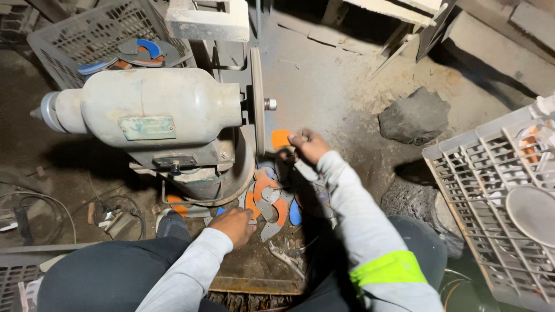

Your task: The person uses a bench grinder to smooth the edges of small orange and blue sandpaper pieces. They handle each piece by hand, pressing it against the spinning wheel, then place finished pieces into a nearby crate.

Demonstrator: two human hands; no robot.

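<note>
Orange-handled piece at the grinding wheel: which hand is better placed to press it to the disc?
Right, likely. The right hand holds the orange-handled piece up beside the grinding wheel. The left hand is low, resting at the pile of pieces on the floor.

To your far left a grey crate (pixel 63 40) holds blue and orange pieces (pixel 139 53). A dark rock (pixel 415 118) sits on the dusty floor (pixel 335 81), well apart from the white crate (pixel 491 190) at your right. Cables (pixel 34 208) lie lower left, possibly tangled.
</note>
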